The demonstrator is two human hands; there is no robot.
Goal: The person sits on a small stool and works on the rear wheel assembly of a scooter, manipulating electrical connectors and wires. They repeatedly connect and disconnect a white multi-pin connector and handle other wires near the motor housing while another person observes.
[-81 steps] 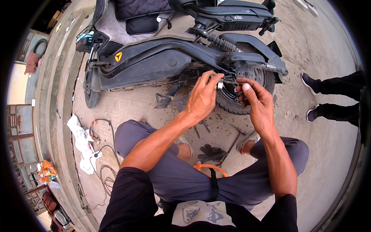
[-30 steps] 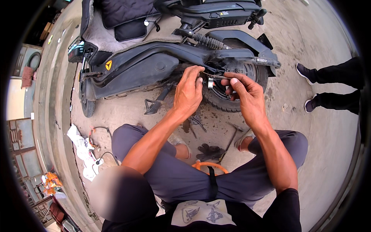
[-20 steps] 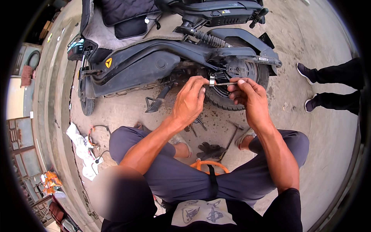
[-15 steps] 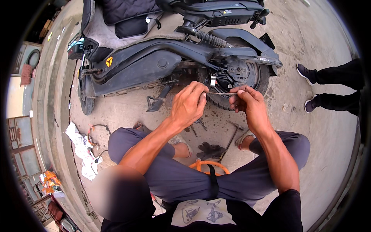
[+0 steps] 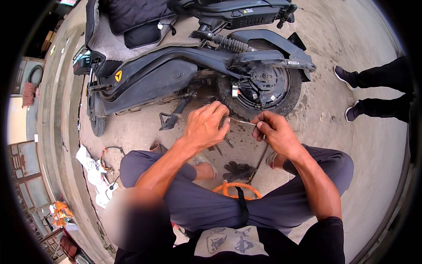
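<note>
Between my two hands stretches a thin, pale strip or wire [image 5: 241, 121], slightly bowed; its exact kind does not show. Fingertips of my left hand [image 5: 204, 125] pinch one end, and my right hand [image 5: 280, 135] grips the other between thumb and fingers. Both hands are just on my side of the rear wheel [image 5: 295, 90] of a dark electric scooter [image 5: 145, 83]. The wheel's hub [image 5: 263, 81] is exposed, with a small silver part [image 5: 235, 90] beside it.
On the ground between my feet lie a black glove [image 5: 238, 170] and a long thin tool [image 5: 260, 163]. An orange ring-shaped frame [image 5: 225, 189] is at my lap. White cloth [image 5: 93, 176] and cables [image 5: 104, 160] lie to the left. Another person's shoes [image 5: 345, 78] stand at right.
Both hands have come nearer to me and slightly left, away from the wheel, still holding the strip. It now sags a little, and more of the wheel and hub shows. The view has shifted slightly.
</note>
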